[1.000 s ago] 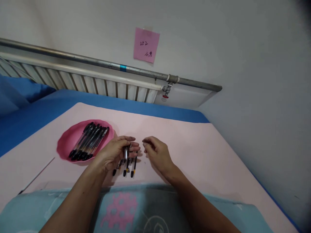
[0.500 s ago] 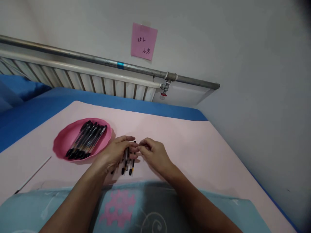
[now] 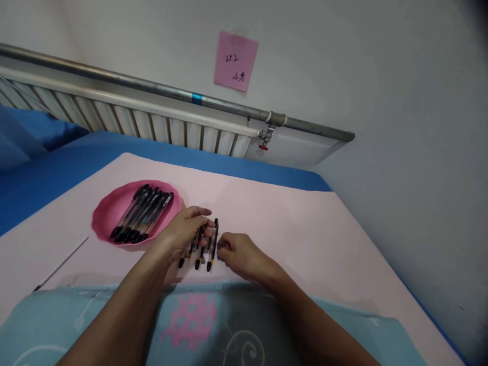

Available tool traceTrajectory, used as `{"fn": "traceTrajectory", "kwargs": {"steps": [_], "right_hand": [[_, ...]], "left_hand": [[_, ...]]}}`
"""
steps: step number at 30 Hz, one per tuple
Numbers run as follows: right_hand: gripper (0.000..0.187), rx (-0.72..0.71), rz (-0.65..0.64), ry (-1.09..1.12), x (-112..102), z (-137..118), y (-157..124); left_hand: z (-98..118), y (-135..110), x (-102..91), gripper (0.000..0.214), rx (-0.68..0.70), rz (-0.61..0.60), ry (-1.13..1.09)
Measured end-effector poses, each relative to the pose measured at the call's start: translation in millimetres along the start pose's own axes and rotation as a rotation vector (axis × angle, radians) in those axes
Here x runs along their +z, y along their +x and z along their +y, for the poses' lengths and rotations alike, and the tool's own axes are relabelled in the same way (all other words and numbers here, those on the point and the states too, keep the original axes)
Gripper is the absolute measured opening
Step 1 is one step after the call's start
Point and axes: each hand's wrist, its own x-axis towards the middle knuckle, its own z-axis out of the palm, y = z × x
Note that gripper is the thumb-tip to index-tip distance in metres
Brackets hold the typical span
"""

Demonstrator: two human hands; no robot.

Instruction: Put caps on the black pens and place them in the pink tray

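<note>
Several clear-barrelled pens with black caps lie side by side on the pink tabletop. My left hand is over their upper parts, its fingers apart and hiding much of them; whether the fingertips press on the pens I cannot tell. The rightmost pen shows almost whole, just right of my left fingertips. Close to its right side is my right hand, with fingers curled together; what they hold, if anything, is hidden. Small shiny bits, too small to name, show among the pens.
A pink scalloped bowl on the left holds a bundle of black-capped pens. Left of my arm lies a thin white stick with a dark tip. Behind the table are a radiator and a metal pipe.
My right hand has come away from my left fingertips and moved down beside the rightmost pen. My left fingers have shifted slightly, and more of the pens shows. The view has tilted a little.
</note>
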Motion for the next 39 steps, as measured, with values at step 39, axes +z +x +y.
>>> {"fn": "traceTrajectory", "kwargs": {"steps": [39], "right_hand": [[0.032, 0.053, 0.359, 0.322, -10.3, 8.9, 17.1]], "left_hand": [[-8.8, 1.2, 19.6, 0.034, 0.202, 0.14, -0.184]]}}
